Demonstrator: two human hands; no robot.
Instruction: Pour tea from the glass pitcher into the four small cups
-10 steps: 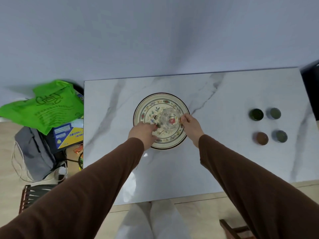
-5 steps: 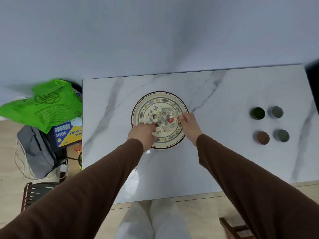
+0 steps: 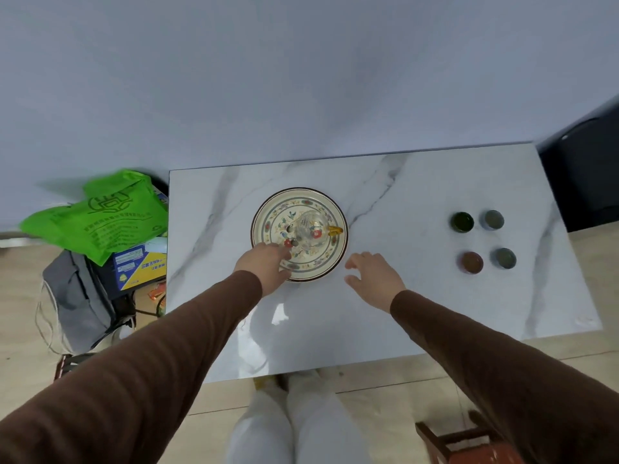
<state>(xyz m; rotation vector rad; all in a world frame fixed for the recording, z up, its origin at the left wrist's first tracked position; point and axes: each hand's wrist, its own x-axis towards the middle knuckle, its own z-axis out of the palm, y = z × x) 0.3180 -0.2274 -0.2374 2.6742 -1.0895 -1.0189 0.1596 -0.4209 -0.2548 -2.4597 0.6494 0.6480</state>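
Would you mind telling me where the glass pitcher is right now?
The glass pitcher stands on the patterned plate mid-table, just beyond the left hand, with the four cups to its right.

You wear long brown sleeves (image 3: 187,333) on both arms. They reach down to your wrists. Your trousers (image 3: 294,426) are white, and both hands are bare.

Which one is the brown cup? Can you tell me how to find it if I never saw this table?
Look at the white marble table and go to its right side, away from the flowery plate with the glass pitcher. Four small cups stand there in a square. The brown cup is the near one on the left, the only reddish-brown one; the other three look dark green or grey.
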